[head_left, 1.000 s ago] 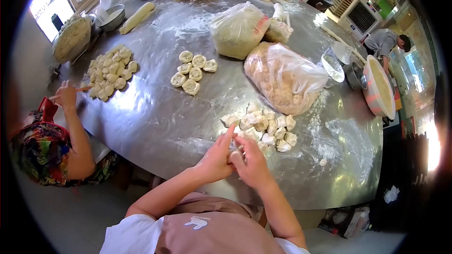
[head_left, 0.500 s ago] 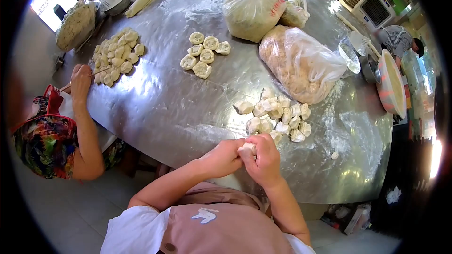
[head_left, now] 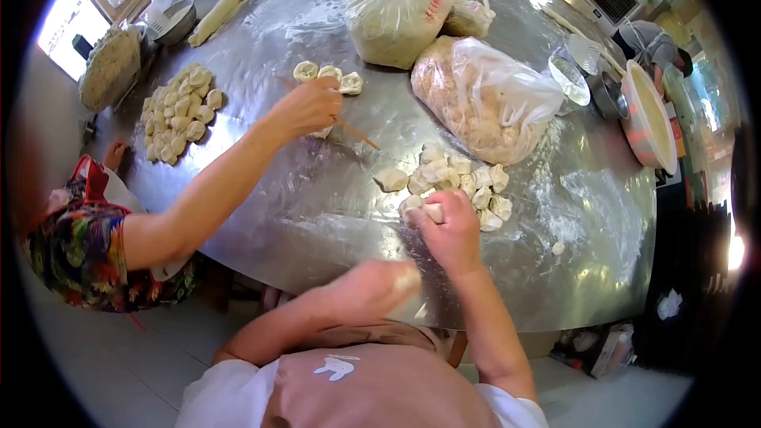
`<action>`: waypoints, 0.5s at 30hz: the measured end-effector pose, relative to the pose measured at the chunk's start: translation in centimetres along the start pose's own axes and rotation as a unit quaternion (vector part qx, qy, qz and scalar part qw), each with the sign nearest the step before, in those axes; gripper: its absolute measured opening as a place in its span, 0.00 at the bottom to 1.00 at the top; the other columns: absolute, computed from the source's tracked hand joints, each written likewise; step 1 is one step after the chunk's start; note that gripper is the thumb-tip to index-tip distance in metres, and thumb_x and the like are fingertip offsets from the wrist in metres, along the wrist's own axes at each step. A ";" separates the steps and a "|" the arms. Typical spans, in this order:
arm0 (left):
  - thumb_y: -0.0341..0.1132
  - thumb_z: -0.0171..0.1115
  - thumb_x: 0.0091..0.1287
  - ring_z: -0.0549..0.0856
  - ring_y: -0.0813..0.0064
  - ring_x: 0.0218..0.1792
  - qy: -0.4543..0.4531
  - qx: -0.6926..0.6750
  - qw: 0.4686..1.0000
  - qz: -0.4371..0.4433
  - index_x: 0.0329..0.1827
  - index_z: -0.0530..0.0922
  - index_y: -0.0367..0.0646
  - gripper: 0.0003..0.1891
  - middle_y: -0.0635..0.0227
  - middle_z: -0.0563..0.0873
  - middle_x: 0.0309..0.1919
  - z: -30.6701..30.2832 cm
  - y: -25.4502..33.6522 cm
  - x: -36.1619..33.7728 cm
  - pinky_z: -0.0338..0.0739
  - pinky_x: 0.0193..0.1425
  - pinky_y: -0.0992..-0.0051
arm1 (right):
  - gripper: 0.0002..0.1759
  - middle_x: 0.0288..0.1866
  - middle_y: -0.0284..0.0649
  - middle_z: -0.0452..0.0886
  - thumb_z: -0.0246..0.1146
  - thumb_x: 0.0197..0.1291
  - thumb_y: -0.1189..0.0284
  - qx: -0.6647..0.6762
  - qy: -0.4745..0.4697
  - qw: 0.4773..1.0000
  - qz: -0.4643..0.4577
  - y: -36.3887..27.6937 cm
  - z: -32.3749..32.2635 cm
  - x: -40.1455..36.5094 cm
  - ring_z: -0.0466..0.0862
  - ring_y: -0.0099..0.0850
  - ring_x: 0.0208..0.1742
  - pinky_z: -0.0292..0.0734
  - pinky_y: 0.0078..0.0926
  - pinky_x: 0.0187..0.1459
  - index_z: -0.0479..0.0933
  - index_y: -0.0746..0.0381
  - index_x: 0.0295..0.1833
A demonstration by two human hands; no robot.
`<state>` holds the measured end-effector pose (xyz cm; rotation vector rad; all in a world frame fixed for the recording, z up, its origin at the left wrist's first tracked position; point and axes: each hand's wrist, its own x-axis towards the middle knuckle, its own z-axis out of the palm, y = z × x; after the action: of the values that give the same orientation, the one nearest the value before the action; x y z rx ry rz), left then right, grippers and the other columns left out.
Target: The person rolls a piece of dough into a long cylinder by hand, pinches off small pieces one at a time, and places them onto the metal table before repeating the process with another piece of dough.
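My right hand (head_left: 453,231) is closed around a small piece of dough (head_left: 434,212), at the near edge of a pile of floured dough pieces (head_left: 436,174). Another piece touches or lies just beside its fingertips. My left hand (head_left: 372,292), smeared by motion, is curled above the table's near edge in front of my apron. At its fingertips shows a pale lump of dough (head_left: 407,278), blurred.
A co-worker's hand (head_left: 307,107) with a thin stick (head_left: 357,133) covers part of a group of dough rounds (head_left: 350,83). More dough pieces (head_left: 178,111) lie left. Bagged fillings (head_left: 487,103) and a large bowl (head_left: 652,115) stand beyond on the metal table (head_left: 277,222).
My hands have parted: the right moved forward to the pile, the left drew down and back. The co-worker's arm has reached across to the middle dough rounds. The view shifted slightly.
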<state>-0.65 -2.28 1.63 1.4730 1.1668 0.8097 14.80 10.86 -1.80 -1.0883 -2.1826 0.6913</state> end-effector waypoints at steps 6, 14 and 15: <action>0.35 0.56 0.76 0.84 0.42 0.43 0.096 0.051 0.982 -0.152 0.71 0.65 0.44 0.22 0.46 0.84 0.37 0.2 -2.1 0.8 0.77 0.48 0.53 | 0.29 0.69 0.58 0.72 0.71 0.62 0.65 -0.012 0.097 0.995 0.031 2.5 -3.0 -0.3 0.69 0.55 0.73 0.67 0.45 0.72 0.73 0.62 0.67; 0.34 0.63 0.72 0.83 0.60 0.40 0.121 0.092 0.983 -0.100 0.50 0.82 0.43 0.08 0.56 0.84 0.40 0.5 -5.0 1.4 0.77 0.47 0.66 | 0.21 0.63 0.54 0.77 0.68 0.64 0.67 -0.376 0.188 0.853 0.308 17.2 -14.5 -9.4 0.75 0.54 0.64 0.70 0.50 0.64 0.77 0.59 0.61; 0.34 0.65 0.70 0.83 0.59 0.40 0.125 0.107 0.985 -0.058 0.50 0.83 0.44 0.09 0.56 0.83 0.39 0.8 -5.2 1.5 0.77 0.46 0.66 | 0.21 0.63 0.54 0.77 0.67 0.64 0.68 -0.351 0.165 0.855 0.343 17.6 -14.7 -10.1 0.76 0.54 0.63 0.72 0.48 0.63 0.77 0.59 0.61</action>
<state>-0.77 -1.18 -3.67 1.4897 1.5533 0.8262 39.23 14.47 -6.40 -2.2321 -1.7278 -0.0892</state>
